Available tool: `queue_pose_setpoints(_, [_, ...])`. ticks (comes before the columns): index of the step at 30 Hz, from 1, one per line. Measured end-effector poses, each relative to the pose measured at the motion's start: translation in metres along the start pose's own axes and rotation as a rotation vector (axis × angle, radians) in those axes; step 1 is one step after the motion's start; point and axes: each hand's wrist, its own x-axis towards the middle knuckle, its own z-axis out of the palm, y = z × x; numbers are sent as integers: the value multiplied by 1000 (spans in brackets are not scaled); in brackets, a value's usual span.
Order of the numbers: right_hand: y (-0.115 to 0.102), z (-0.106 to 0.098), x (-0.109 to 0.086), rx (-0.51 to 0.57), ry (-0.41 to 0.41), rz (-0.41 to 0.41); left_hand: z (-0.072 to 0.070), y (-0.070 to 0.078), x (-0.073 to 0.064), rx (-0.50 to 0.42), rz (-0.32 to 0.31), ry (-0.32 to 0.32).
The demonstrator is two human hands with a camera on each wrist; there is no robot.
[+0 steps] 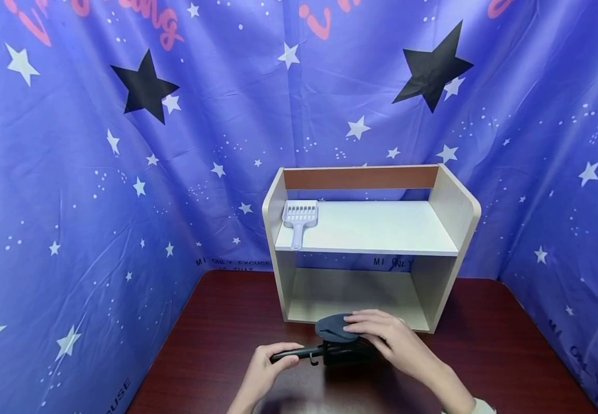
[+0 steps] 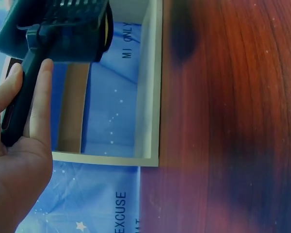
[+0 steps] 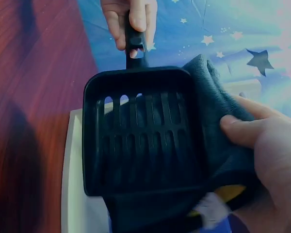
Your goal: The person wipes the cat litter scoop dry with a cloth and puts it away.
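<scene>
My left hand (image 1: 260, 371) grips the handle of a black slotted litter scoop (image 3: 140, 131), held above the table in front of the shelf. A dark grey cloth (image 1: 332, 328) lies along the scoop's side and around its front end. My right hand (image 1: 405, 348) holds that cloth, its thumb pressing on the folded fabric in the right wrist view. Below the scoop's front edge there, a yellow inner patch and a blurred white tag (image 3: 213, 211) show. The left wrist view has the scoop's handle (image 2: 24, 97) between thumb and fingers.
A two-level wooden shelf unit (image 1: 366, 253) stands at the back of the dark red table (image 1: 216, 322). On its upper board lies a pale lavender slotted scoop (image 1: 301, 214), handle toward the front. Blue star-patterned curtains (image 1: 226, 115) enclose the table.
</scene>
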Motion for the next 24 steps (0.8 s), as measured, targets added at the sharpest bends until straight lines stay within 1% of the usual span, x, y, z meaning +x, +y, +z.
queue_pose_setpoints(2, [3,1,-4,23,-26,26,-1,-2,-1,-1,-5,14])
queue_pose_setpoints(4, [8,2,-8,75,-26,61,-3,-3,-3,8,-1,28])
queue_pose_setpoints(9, [17,2,-18,197,35,147,-8,-5,-5,36,41,64])
queue_pose_setpoints(11, [20,2,-22,216,60,187,-11,-5,-4,45,60,75])
queue_pose_setpoints(14, [22,1,-28,221,77,283,-15,-4,-4,46,67,82])
queue_pose_setpoints(17, [26,-2,-32,281,66,388,-18,-2,-3,38,65,62])
queue_pose_setpoints(19, [29,-5,-30,355,56,442,-19,0,-2,25,66,28])
queue_pose_setpoints(21, [33,-8,-26,432,41,473,-18,3,-1,10,68,-18])
queue_pose_setpoints(24, [34,-10,-17,492,-8,470,-15,7,2,-2,65,-82])
